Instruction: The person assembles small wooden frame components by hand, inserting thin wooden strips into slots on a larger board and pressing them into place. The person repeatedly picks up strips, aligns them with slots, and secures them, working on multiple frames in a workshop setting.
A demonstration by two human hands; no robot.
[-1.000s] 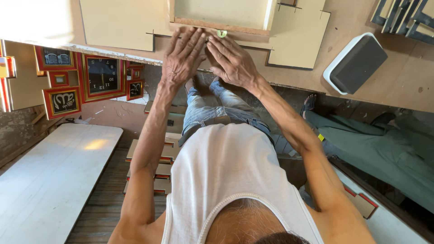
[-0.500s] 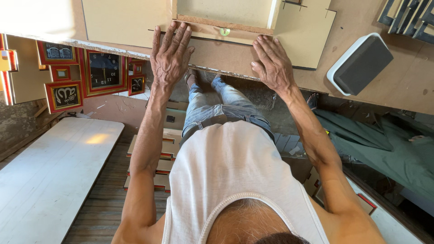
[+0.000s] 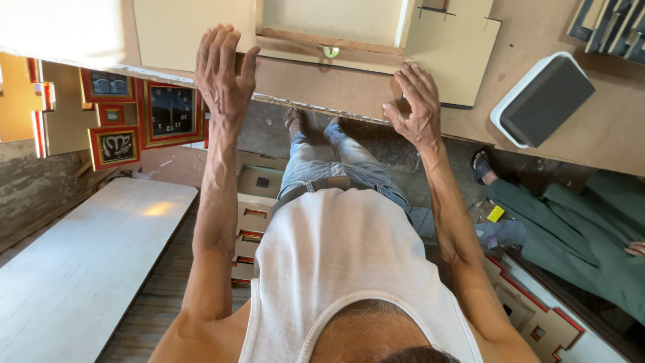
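Cream-coloured flat panel (image 3: 195,30) lies on the plywood workbench (image 3: 591,144) at 12 o'clock in the view, its near edge close to the bench's front edge. Left hand (image 3: 224,70), at 11 o'clock, is open with fingers spread and lies palm-down across that near edge, touching panel and bench. Right hand (image 3: 415,106), at 1 o'clock, is open with fingers curled, its fingertips resting on the bench edge just beside a second cream board (image 3: 457,57) with notched slots. Between the two boards sits a shallow wooden frame (image 3: 329,30), a small round fitting (image 3: 331,51) at its near rim. At 2 o'clock a grey sanding block in a white tray (image 3: 543,99) rests on the bench, well apart from the hands. At 9 o'clock, below the bench, red-framed pictures (image 3: 114,144) and a red-framed clock (image 3: 171,114) stand together. At 8 o'clock lies a white board (image 3: 80,269). At 3 o'clock another person in green clothing (image 3: 578,228) sits near the bench.
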